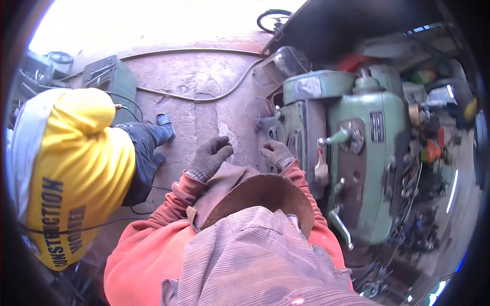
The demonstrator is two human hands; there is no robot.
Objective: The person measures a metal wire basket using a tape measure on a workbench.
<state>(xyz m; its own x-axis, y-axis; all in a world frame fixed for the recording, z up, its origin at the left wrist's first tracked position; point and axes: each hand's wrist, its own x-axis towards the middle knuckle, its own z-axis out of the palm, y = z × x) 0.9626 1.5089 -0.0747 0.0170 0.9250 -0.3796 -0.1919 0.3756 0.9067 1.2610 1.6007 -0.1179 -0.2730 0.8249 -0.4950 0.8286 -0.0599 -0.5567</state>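
My left hand [210, 157], in a grey-brown knitted glove, hangs in front of me over the floor. Its fingers are bent, with a gap to the thumb, and nothing shows between them. My right hand [277, 152], gloved alike, is held beside the near-left side of a large green machine [375, 173]. Its fingers are loosely bent and look free of any object; whether they touch the machine cannot be told. A curved brown plate-like piece [265, 196] lies below my hands, before my chest, next to striped cloth [255, 245].
A person in a yellow shirt [81, 163] bends close on my left, beside a green metal box [109, 76]. A hose [204, 98] and cables cross the concrete floor. Levers [337, 136] stick out of the machine. A wheel [273, 21] stands far off; cluttered parts [423, 214] lie right.
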